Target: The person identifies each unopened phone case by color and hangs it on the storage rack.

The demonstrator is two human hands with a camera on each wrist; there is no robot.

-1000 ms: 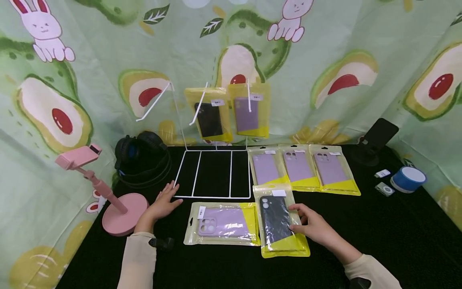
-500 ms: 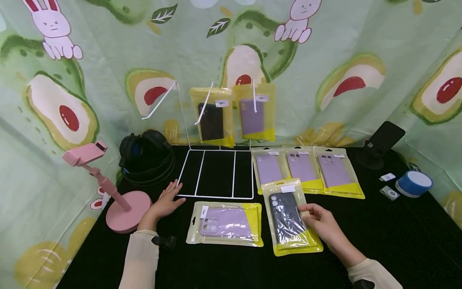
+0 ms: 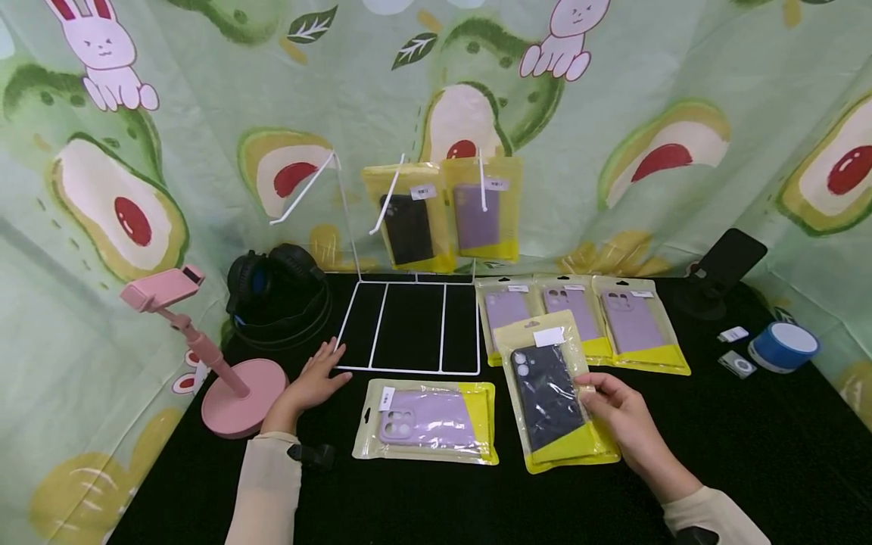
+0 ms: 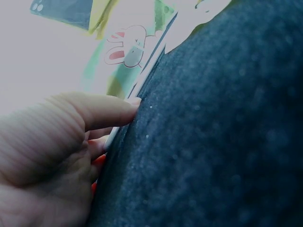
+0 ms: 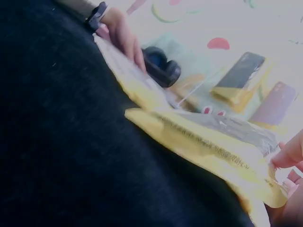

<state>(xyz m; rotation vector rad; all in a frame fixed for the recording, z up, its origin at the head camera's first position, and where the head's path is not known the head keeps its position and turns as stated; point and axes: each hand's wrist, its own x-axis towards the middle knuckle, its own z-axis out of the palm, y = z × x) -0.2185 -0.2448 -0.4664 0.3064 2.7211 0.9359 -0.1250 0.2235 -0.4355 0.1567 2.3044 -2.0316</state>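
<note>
The left hand (image 3: 315, 381) lies flat on the tabletop (image 3: 749, 454), fingers straight and slightly spread, tips touching the front left corner of the white rack (image 3: 407, 327). Left of it stands a pink stand (image 3: 204, 356); beyond it, headphones (image 3: 275, 295). Just right lies a lilac pack (image 3: 425, 421). The right hand (image 3: 623, 420) pinches the dark pack (image 3: 555, 393) by its right edge, lifting it tilted off the tabletop. Beyond this hand lie three lilac packs (image 3: 630, 322), the dark pack overlapping the leftmost.
</note>
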